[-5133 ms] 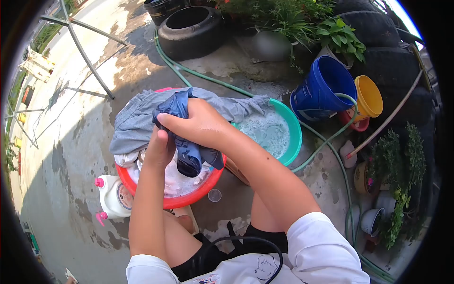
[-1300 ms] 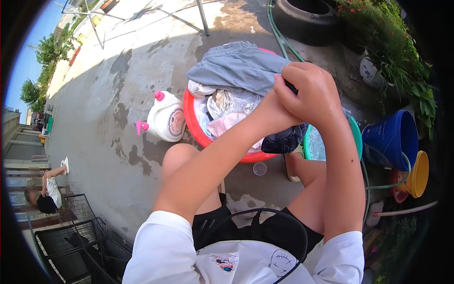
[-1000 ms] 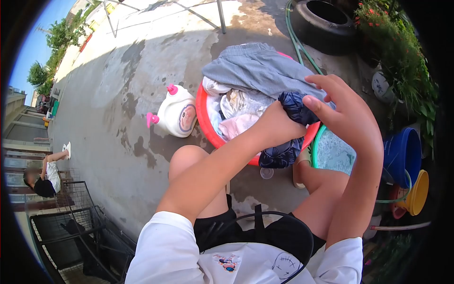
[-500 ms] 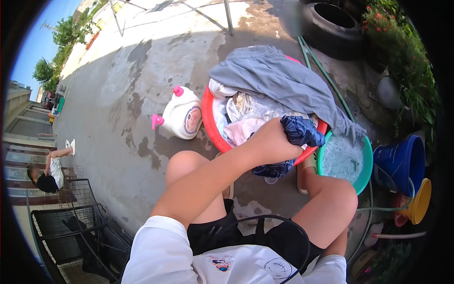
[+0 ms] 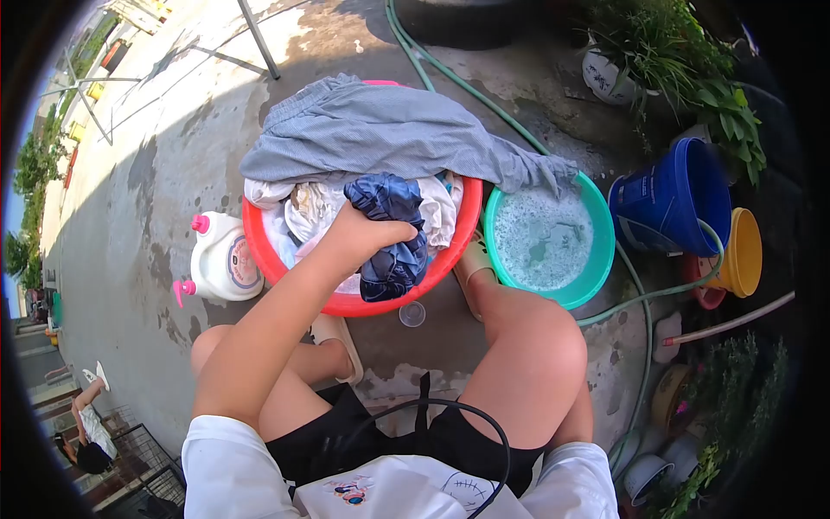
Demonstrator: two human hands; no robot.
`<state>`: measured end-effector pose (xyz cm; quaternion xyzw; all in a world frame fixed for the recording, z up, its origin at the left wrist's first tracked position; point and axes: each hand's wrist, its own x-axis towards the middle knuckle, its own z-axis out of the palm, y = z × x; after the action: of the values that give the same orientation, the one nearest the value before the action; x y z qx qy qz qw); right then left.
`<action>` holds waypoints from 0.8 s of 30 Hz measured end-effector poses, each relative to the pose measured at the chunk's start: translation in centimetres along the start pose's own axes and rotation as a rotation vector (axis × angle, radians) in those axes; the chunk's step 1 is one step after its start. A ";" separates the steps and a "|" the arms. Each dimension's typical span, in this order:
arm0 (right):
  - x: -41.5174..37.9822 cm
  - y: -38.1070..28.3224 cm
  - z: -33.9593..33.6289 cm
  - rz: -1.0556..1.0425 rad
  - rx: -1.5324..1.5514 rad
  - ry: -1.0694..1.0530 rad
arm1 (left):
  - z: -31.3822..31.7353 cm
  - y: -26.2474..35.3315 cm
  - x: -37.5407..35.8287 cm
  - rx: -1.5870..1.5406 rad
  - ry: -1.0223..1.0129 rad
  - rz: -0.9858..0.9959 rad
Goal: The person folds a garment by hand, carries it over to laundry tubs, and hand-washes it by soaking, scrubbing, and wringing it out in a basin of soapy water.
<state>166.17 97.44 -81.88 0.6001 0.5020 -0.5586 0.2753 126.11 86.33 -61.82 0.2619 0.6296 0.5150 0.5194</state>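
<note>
My left hand (image 5: 370, 235) is closed on a crumpled dark blue garment (image 5: 393, 272), held over the front of a red basin (image 5: 469, 221). Under and around it in the basin lie wet white garments (image 5: 439, 212) and a bit of pink cloth. Grey-blue trousers (image 5: 372, 130) with a gathered waistband drape over the basin's back, one end reaching into the green basin (image 5: 596, 281) of sudsy water (image 5: 540, 242) at the right. My right forearm goes down behind my right leg, and my right hand is hidden.
A white detergent jug (image 5: 226, 259) with pink tops stands left of the red basin. A small clear cup (image 5: 412, 314) sits in front. To the right are a blue bucket (image 5: 674, 203), a yellow bucket (image 5: 742, 255), a green hose (image 5: 635, 303) and potted plants. A person (image 5: 91, 432) sits far left.
My left hand has drawn the dark blue garment from the red basin's right rim back over its front middle. The view has turned, so both basins appear further left.
</note>
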 end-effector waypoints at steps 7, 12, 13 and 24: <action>-9.6 -11.7 -2.9 -1.024 0.617 0.225 | 13.0 -0.9 9.0 -0.551 -0.472 -0.170; -6.5 -14.0 -8.1 -0.719 0.372 0.130 | 20.8 -4.9 13.7 0.327 -0.123 0.247; -6.0 -13.8 -8.0 -0.662 0.452 0.287 | 21.1 -5.9 14.8 0.669 0.105 0.387; 5.8 -7.4 -4.3 -0.170 -0.230 0.451 | 12.1 -19.2 16.1 1.280 0.126 -0.036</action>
<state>160.41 105.53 -84.73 0.6297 0.6595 -0.3713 0.1749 136.01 98.43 -84.80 0.4787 0.8459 0.0431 0.2310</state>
